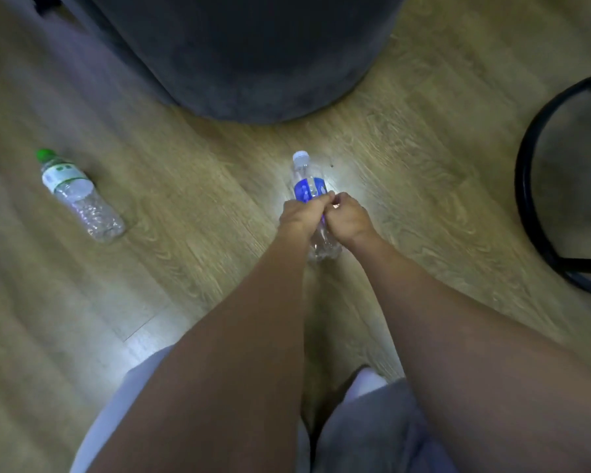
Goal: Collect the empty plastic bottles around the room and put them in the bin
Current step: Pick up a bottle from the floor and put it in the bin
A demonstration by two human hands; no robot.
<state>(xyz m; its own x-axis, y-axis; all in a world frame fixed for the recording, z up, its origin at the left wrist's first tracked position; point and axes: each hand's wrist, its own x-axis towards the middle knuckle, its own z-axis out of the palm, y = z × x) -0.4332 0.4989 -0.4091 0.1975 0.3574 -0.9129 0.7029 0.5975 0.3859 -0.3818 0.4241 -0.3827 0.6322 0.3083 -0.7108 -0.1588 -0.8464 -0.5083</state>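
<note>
A clear plastic bottle with a blue label and white cap (pixel 304 175) lies on the wooden floor in the middle of the view, cap pointing away from me. My left hand (pixel 301 215) and my right hand (pixel 347 216) both close around its middle, side by side, hiding part of the label; its clear base shows below them. A second clear bottle with a green cap and a green-and-white label (pixel 79 196) lies on the floor at the left, well apart from both hands. No bin is in view.
A large dark grey upholstered seat (pixel 239 52) stands on the floor just beyond the blue-label bottle. A black metal ring-shaped stool or chair base (pixel 522 186) sits at the right edge. My grey-clad legs fill the bottom of the view.
</note>
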